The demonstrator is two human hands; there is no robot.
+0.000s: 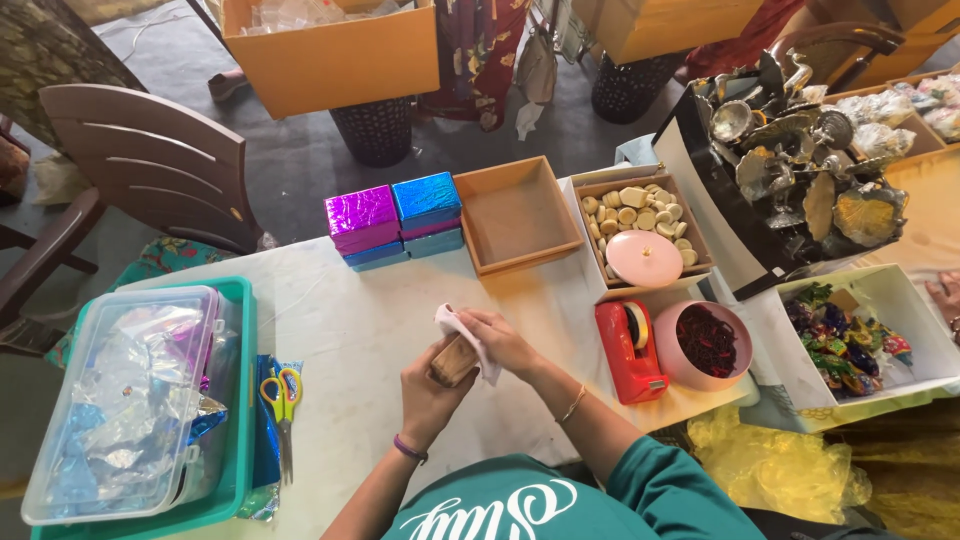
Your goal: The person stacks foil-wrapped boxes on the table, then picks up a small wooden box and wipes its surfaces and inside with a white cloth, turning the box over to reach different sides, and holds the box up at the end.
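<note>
My left hand (428,392) grips a small wooden block (453,361) from below, above the white table (350,330). My right hand (503,341) presses a white cloth (462,334) over the top of that block. Both hands meet near the table's middle, in front of my teal shirt. An empty open wooden box (516,215) lies just beyond them.
Shiny purple and blue wrapped boxes (394,224) are stacked at the back. A box of small wooden pieces (640,218) with a pink lid, a red tape dispenser (627,350), a pink bowl (704,343) and a candy tray (850,335) sit right. Scissors (282,400) and a clear foil-filled tub (130,395) lie left.
</note>
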